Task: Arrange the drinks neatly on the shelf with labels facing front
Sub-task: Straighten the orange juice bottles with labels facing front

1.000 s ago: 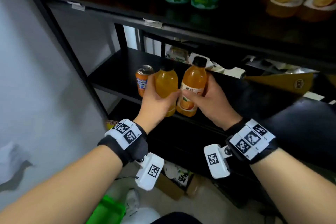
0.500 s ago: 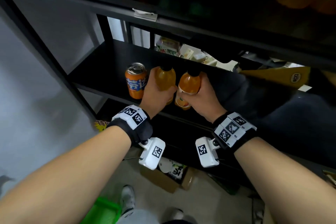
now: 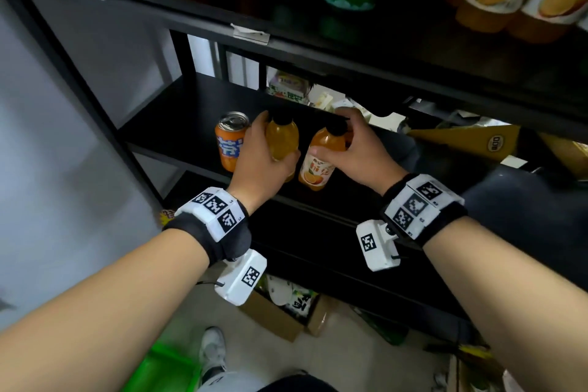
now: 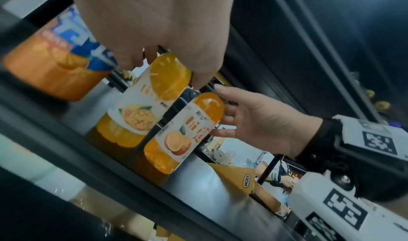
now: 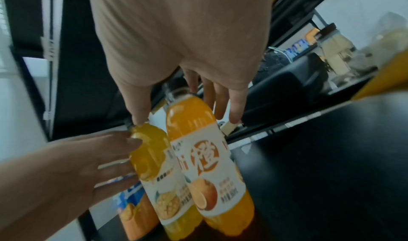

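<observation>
— Mango bottle [image 3: 281,140] and orange bottle [image 3: 321,162]: where do we have them?

— Upright on the black shelf [image 3: 178,124], caps up, side by side, right of the orange can [image 3: 229,141]. Both white labels face the front edge.

— And our hands?

— Our left hand [image 3: 262,165] curls around the mango bottle, thumb across its front. Our right hand [image 3: 356,153] sits at the orange bottle's neck with fingers fairly straight behind it; we cannot tell whether it grips.

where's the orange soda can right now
In the head view the orange soda can stands upright on the middle shelf, just left of the mango bottle under the left hand.
</observation>
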The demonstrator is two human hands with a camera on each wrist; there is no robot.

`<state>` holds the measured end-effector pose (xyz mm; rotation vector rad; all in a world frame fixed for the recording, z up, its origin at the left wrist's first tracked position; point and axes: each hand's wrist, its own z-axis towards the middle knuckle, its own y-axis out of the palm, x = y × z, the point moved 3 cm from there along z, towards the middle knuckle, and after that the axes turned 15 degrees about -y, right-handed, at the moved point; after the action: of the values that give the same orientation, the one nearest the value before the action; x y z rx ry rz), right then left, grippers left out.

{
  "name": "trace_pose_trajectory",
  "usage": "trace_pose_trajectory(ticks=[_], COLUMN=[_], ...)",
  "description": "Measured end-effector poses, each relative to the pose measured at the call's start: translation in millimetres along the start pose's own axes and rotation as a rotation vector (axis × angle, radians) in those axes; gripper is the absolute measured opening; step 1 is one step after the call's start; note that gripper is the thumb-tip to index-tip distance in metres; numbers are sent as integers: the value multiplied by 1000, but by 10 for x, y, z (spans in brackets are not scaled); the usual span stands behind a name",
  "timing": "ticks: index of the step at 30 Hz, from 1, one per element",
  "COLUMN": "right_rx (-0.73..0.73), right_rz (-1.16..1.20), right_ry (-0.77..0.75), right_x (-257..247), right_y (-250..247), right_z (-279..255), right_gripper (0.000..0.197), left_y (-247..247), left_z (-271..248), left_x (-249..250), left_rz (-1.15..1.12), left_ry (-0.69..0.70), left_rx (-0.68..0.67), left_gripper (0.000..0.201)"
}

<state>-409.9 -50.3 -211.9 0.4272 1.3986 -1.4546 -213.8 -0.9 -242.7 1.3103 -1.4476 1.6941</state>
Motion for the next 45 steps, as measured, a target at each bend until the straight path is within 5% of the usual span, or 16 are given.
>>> trace_pose_trajectory(ticks=[8,16,24,33,40,45], right_rx=[-93,-344,5,207,237,365], right_rz=[-460,-428,-337,-558,-572,-579], right_ry=[-236,-342,-473,-262,-191,-212], right_x=[-611,-1335,-1913,-1877,-1834,-1991], right_y=[-334,-542,-1471,-2373,-2561,-2604], right_z=[-267,-516,-479,-297,-195,73], right_gripper=[73,44,16,24,34,55], left_y=[-378,-684,-695,4,233,250], left_z=[-453,-846,-811,-578,-450,-285], left_x=[520,1268,2134,2700,3035,3012], left_rz=[372,486,390,563,579,589], left_ry=[169,332,513,482,573,506], left_rx=[68,254,219,18,8,-76], left_gripper=[73,27,19,34,33,40])
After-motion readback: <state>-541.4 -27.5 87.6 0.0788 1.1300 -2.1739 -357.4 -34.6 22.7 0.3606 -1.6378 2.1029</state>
